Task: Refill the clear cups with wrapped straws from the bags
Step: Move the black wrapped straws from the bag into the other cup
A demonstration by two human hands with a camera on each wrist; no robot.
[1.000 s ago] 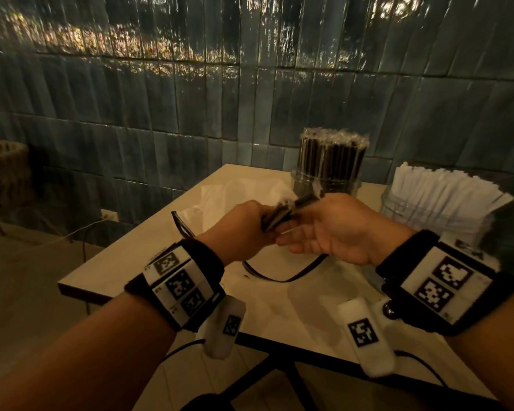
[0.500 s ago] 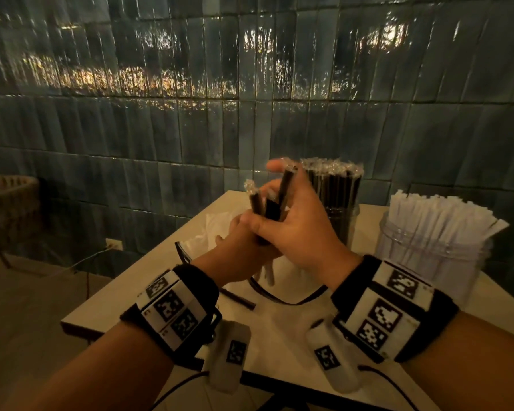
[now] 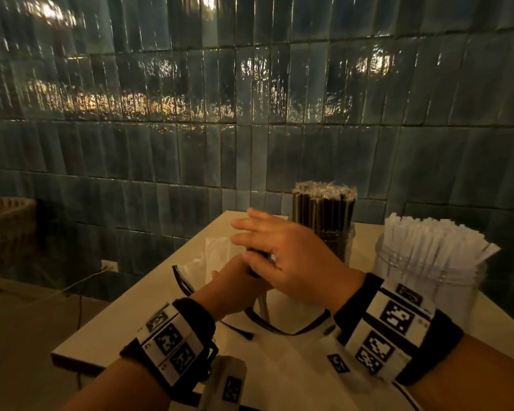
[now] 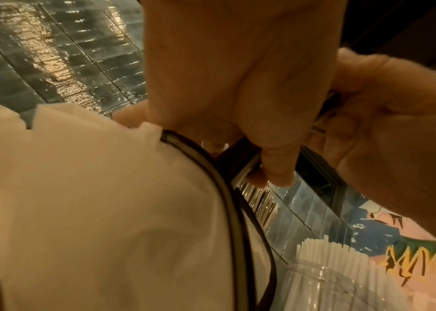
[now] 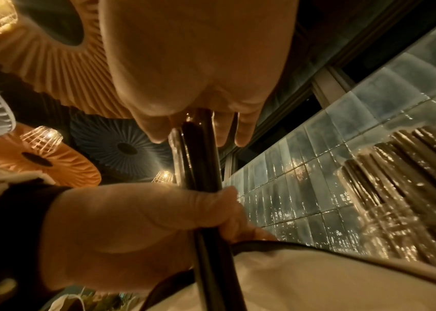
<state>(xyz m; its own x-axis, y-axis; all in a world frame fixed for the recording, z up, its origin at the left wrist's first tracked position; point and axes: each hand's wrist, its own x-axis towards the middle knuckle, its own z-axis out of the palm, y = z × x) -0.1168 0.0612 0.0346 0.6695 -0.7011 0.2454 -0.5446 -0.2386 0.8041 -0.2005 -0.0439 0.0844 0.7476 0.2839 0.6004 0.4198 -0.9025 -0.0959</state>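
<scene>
In the head view, the left hand grips a small bundle of dark wrapped straws upright above the pale worktop, its fingers curled round the middle of the bundle. The right hand lies flat over the bundle's top end, its fingers straight and slightly spread, pointing to the left, so most of the straws are hidden between the two hands. Under the hands lies a clear bag with a dark rim. Behind the right hand stands a clear cup packed with dark wrapped straws, and to its right a second clear cup full of white paper-wrapped straws, both near the tiled wall. In the left wrist view, the left hand's fingers are bent downward and pressed together against the dark straws, which show only as a short dark strip below them; the right hand closes in from the right, and the bag fills the lower left, with the cup of white straws beyond. In the right wrist view, the dark straws stand upright in the centre, their tops touching the right hand's palm just beneath the straight fingers, while the left hand wraps round them lower down, just above the bag's rim. The cup of dark straws stands to the right, blurred.
</scene>
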